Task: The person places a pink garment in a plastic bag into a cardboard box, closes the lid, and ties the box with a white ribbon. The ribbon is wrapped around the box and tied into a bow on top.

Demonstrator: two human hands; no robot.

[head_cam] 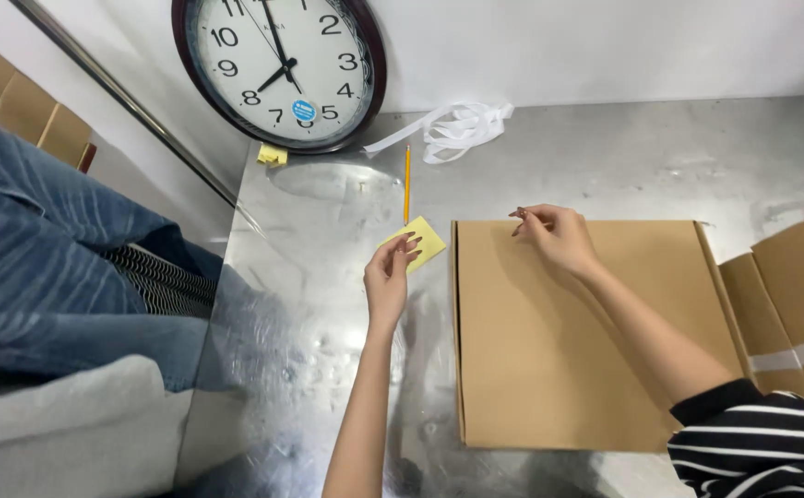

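A flat brown cardboard sheet lies on a shiny metal table. My right hand rests on the sheet's far edge, fingers curled with their tips pinched together. Whether anything is between them is too small to tell. My left hand is just left of the sheet, its fingertips holding a small yellow sticky note against the table. A yellow pencil lies beyond the note, pointing away from me.
A round wall clock leans against the back wall, with a small yellow scrap beside it. A tangle of white strap lies at the back. More cardboard sits at the right. A person in jeans is at left.
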